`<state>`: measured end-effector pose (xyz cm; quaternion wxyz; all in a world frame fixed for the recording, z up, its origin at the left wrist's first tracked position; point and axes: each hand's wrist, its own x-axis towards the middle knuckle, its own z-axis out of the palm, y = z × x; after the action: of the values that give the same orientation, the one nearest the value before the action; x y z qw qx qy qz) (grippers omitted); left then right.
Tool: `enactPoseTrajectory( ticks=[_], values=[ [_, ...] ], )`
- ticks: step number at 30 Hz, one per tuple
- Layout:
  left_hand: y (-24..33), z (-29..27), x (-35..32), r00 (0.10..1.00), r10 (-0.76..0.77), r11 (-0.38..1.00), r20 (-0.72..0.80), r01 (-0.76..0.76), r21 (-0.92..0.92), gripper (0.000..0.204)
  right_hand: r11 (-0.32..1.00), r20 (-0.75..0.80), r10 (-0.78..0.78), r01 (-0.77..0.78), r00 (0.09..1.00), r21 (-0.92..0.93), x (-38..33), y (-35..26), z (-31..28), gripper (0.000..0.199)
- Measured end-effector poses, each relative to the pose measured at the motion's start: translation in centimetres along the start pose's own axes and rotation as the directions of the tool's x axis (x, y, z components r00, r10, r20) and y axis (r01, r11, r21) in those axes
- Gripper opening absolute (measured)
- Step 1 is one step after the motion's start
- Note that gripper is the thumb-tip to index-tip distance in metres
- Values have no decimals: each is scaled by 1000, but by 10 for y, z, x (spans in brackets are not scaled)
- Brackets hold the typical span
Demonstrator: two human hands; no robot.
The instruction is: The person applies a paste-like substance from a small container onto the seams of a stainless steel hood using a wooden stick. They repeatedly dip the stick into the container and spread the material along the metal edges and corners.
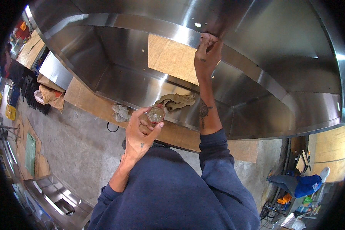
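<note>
Filling most of the view, the steel housing point(280, 57) lay over a wooden board point(84, 96), apparently for support. At its inner strip point(165, 29), the right hand point(208, 54) had fingertips pinched narrowly; whether they held something, I could not tell. The left hand point(138, 134), near a brown cloth point(180, 101), gripped a clear container point(156, 114) by its sides, perhaps leaving its face uncovered.

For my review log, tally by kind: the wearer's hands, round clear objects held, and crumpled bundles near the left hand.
Wearer's hands: 2 (left hand, right hand)
Round clear object: 1
Crumpled bundles: 2 (brown bundle, grey bundle)
Total: 5
</note>
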<state>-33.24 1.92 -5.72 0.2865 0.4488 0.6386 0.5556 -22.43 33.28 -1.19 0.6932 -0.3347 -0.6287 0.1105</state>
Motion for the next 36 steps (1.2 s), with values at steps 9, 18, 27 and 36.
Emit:
enactPoseTrajectory(
  ticks=[9,18,27,36],
  values=[
    [-5,1,0,1000,3,1000,-6,-3,-16,62,997,5,74,-74,997,17,0,2,0,16],
    [-1,1,1,1000,-3,1000,1,3,-11,61,998,13,67,-67,998,18,-2,4,-2,18],
    [-6,3,2,997,83,996,-6,-83,11,61,999,-30,29,-28,999,33,-4,2,2,19],
    [-2,4,4,997,76,997,7,-76,8,63,998,-37,-37,36,999,-43,-5,2,6,11]
  ],
)
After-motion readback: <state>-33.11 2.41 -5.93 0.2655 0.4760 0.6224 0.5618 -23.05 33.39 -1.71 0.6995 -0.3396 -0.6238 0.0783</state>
